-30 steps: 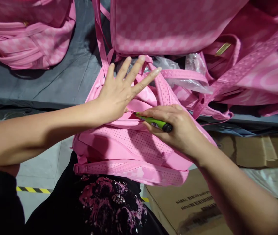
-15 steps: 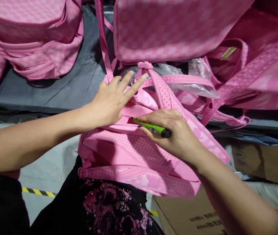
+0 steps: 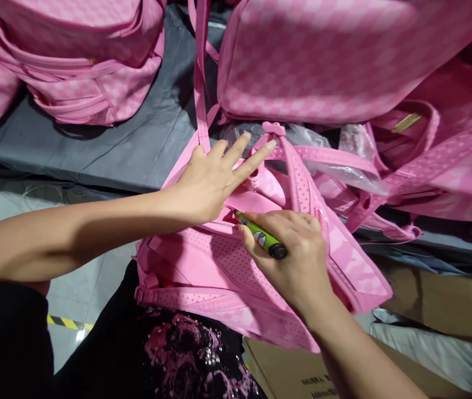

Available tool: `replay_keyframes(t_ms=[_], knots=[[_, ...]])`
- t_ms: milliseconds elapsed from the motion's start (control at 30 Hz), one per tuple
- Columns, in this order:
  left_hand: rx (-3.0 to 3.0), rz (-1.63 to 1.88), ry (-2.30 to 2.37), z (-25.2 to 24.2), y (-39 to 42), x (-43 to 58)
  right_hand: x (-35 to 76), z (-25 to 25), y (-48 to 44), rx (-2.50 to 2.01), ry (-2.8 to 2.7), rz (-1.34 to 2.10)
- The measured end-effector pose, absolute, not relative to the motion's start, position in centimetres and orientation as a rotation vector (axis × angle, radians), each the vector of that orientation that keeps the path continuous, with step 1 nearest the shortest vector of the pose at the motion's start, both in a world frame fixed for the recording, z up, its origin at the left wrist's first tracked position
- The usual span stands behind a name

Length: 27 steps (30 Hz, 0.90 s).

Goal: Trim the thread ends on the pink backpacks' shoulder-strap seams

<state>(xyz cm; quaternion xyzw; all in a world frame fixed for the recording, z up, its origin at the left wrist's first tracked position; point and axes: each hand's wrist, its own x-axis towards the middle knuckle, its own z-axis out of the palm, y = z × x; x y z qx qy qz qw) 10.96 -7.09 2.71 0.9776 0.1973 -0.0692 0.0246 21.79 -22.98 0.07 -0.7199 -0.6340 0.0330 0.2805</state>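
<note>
A pink backpack (image 3: 219, 266) lies tilted across my lap and against the table edge, its dotted straps toward me. My left hand (image 3: 211, 177) presses on its upper part with fingers spread. Between the thumb and fingers of my right hand (image 3: 294, 249) is a green marker pen (image 3: 263, 235) with a black end. The pen's tip points left and meets the pink fabric just beside my left thumb; whether it leaves a mark is too small to tell. One dotted shoulder strap (image 3: 298, 172) runs up past my right hand.
Other pink checkered backpacks (image 3: 302, 61) stand on the grey covered table (image 3: 136, 149), at left and at back. Clear plastic wrap (image 3: 344, 166) lies behind the bag. Cardboard boxes (image 3: 444, 299) sit at lower right. Yellow-black tape (image 3: 67, 322) marks the floor.
The view has shifted, so the table and bags appear further right. My right hand and the marker pen have tilted more steeply, the tip staying at the same spot on the backpack.
</note>
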Motion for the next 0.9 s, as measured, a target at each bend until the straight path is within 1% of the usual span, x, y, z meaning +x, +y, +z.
replay_keyframes(t_ms=[367,467,567,667,800,900], knots=[[2.975,-0.208,0.674,2.7,-7.3,11.2,20.3,-0.5,-23.1,-1.973,-1.544,0.076],[2.989,-0.206,0.667,2.8,-7.3,11.1,20.2,-0.4,-23.0,-2.009,-1.547,-0.008],[3.014,-0.226,0.662,2.9,-7.3,11.0,20.1,-0.5,-22.9,-1.981,-1.546,0.025],[3.026,-0.228,0.650,2.8,-7.3,11.0,19.8,-0.6,-22.7,-2.011,-1.518,-0.019],[3.032,-0.211,0.638,2.3,-7.1,10.9,19.6,-1.0,-22.6,-1.954,-1.469,0.070],[3.075,-0.229,0.574,2.2,-6.7,10.2,19.7,-1.2,-23.1,-2.002,-1.425,0.004]])
